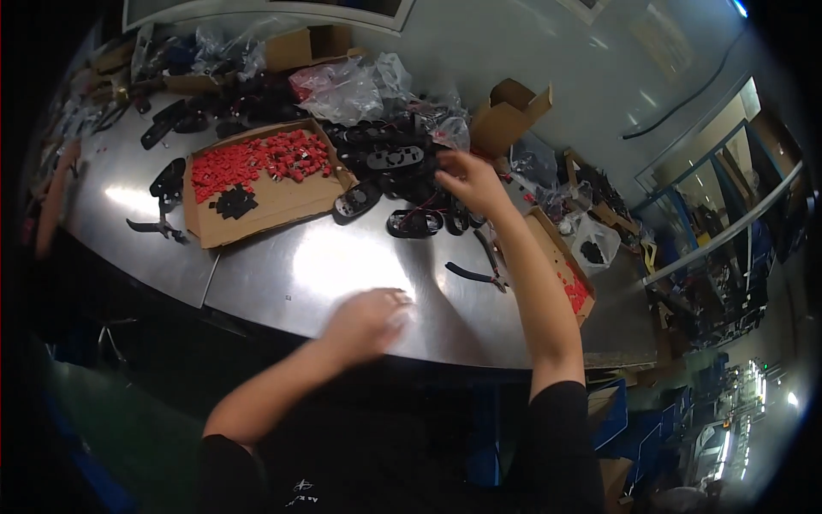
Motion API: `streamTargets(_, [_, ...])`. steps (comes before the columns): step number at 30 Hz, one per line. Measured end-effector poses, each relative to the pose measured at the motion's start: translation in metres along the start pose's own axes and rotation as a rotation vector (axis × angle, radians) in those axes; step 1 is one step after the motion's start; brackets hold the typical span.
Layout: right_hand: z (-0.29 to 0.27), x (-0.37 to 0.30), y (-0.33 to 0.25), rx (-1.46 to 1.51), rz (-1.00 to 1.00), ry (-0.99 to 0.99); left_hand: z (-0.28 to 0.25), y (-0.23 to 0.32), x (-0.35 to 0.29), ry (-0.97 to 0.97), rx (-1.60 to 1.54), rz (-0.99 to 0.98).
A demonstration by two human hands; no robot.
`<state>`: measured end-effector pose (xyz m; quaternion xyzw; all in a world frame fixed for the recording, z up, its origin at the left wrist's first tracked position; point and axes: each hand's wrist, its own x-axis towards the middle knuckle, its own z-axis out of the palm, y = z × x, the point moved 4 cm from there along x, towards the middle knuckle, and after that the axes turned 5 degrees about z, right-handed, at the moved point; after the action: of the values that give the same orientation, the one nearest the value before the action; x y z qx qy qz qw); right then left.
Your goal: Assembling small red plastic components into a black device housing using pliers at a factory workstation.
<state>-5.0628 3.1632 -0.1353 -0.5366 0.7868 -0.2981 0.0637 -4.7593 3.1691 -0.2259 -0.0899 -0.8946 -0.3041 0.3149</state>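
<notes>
My right hand reaches to the pile of black plastic housings, its thumb and fingers apart. Beside its fingertips is an oval black housing with a grey inner face; I cannot tell whether they touch. Over the table's near edge, my left hand is smeared by motion, and its fingers do not show clearly. Between the hands, closer to the pile, lie another oval housing and an open black shell with thin red wires. Black-handled pliers rest below my right forearm.
A shallow cardboard tray holds many small red parts and a few black pieces. Another carton with red parts stands right. Clear plastic bags and an open box line the back. Another person's arm shows far left.
</notes>
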Motion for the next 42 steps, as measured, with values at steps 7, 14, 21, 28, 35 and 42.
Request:
streamTargets(7, [0.096,-0.098,-0.034,-0.176,-0.33,-0.098,-0.068,-0.151,-0.002,0.155,0.744,-0.399])
streamTargets(14, [0.153,-0.072,-0.07,-0.327,-0.411,0.042,-0.087,-0.158,-0.027,0.135,0.623,-0.365])
streamTargets(21, [0.12,-0.065,-0.01,-0.378,-0.224,0.263,-0.119,-0.101,-0.049,0.033,0.548,-0.319])
streamTargets(28, [0.056,-0.134,0.007,-0.207,-0.107,0.226,-0.134,-0.096,-0.065,-0.044,0.547,-0.449])
streamTargets(35, [0.075,-0.181,0.03,-0.316,-0.077,0.136,-0.104,-0.139,-0.001,0.052,0.683,-0.19])
streamTargets(42, [0.063,-0.138,0.037,-0.175,0.047,0.192,-0.076,-0.162,0.026,0.151,0.495,-0.363])
